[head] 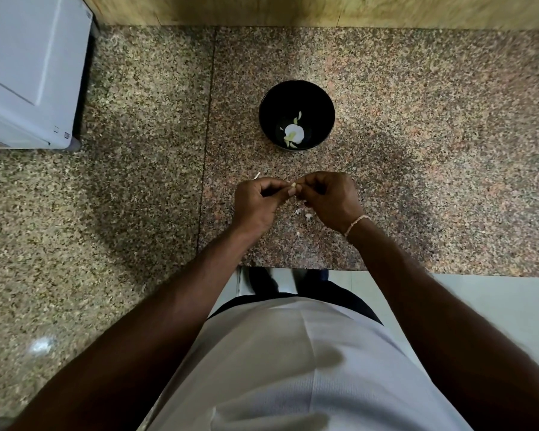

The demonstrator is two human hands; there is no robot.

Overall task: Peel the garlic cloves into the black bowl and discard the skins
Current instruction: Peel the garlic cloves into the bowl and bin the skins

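Note:
A black bowl [297, 98] stands on the speckled granite counter [433, 144], with a pale garlic piece [294, 132] and small bits at its bottom. In front of the bowl my left hand [259, 202] and my right hand [330, 197] meet fingertip to fingertip. Between them they pinch a small garlic clove [293, 184], mostly hidden by the fingers. Several bits of papery skin [304, 213] lie on the counter under my right hand. A thin pale sliver [257, 175] sticks out beyond my left hand.
A white appliance [28, 73] stands at the back left of the counter. A wooden-toned wall [293, 9] runs along the back. The counter's front edge [302, 269] is just below my wrists, with pale floor [495, 306] beyond it.

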